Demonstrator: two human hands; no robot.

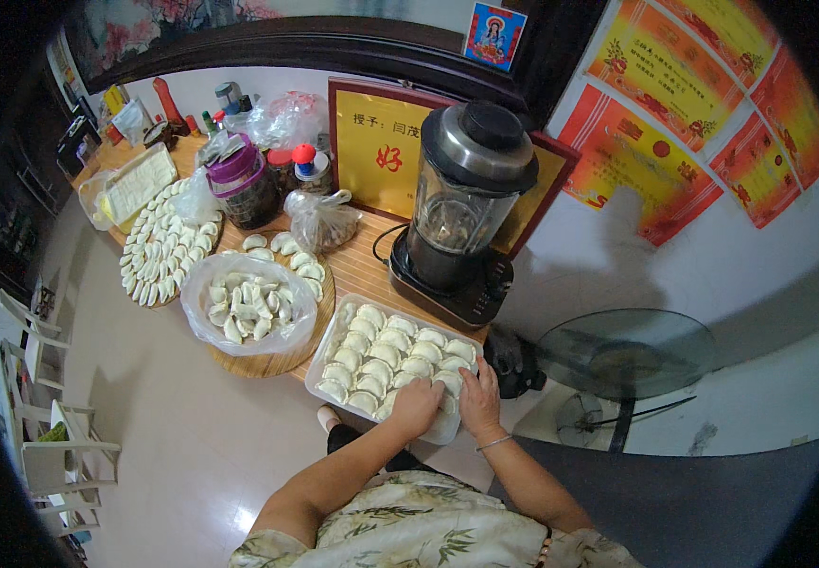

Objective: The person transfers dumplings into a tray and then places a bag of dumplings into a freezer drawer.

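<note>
A white plastic tray in front of me holds rows of pale, crescent-shaped dumplings. Over its near right part, my left hand is closed, its fingers bunched down among the dumplings; what they hold, if anything, is hidden. My right hand lies at the tray's right rim, fingers stretched out with a gap between them. One dumpling shows between the two hands. To the left, a clear plastic bag full of more dumplings sits on a round wooden board, with several loose ones beside it.
A blender stands behind the tray on the wooden counter. Farther left are a purple-lidded jar, a tied plastic bag and a round board covered with dumplings. A round glass table is at the right; white chairs stand far left.
</note>
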